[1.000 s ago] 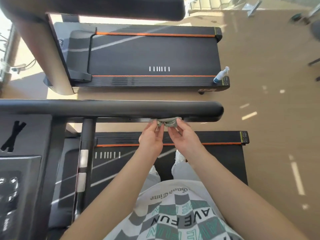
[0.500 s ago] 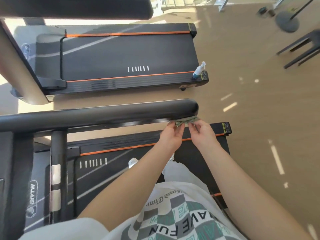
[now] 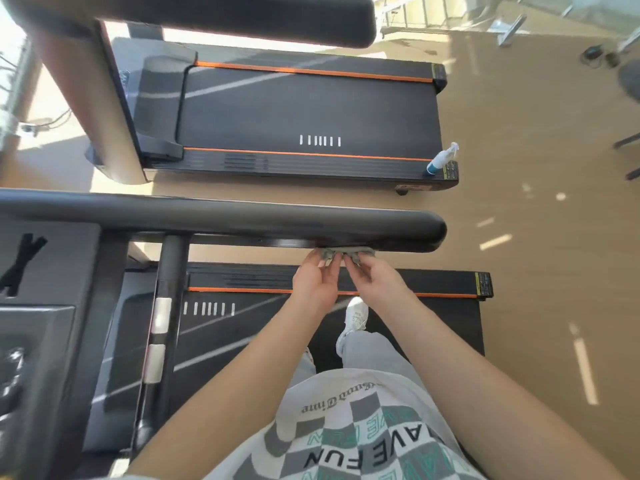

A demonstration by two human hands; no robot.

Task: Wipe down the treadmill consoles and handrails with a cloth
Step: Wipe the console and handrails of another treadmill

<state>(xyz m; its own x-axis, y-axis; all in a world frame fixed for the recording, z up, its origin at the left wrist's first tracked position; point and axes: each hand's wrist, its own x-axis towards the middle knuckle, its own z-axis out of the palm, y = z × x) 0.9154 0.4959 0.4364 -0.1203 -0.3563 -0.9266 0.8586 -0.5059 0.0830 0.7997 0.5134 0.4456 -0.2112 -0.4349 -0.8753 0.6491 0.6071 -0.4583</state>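
A black padded handrail [image 3: 242, 220] runs left to right across the middle of the view. A small grey-green cloth [image 3: 346, 253] is bunched against its underside, near the rounded right end. My left hand [image 3: 317, 285] pinches the cloth's left part with thumb and fingers. My right hand [image 3: 375, 277] pinches its right part, and the fingertips of both hands almost meet. The treadmill console [image 3: 31, 341] with its buttons shows at the lower left edge.
A second treadmill [image 3: 311, 112] stands beyond the rail, with a spray bottle [image 3: 441, 159] on its near right corner. Its own handrail [image 3: 207, 15] crosses the top. I stand on the near treadmill's belt [image 3: 433, 323]. Chair legs [image 3: 627, 143] stand at the far right.
Both hands and the cloth have slid back left along the underside of the rail, away from its right end where they were half a second ago. The camera view swung as well.
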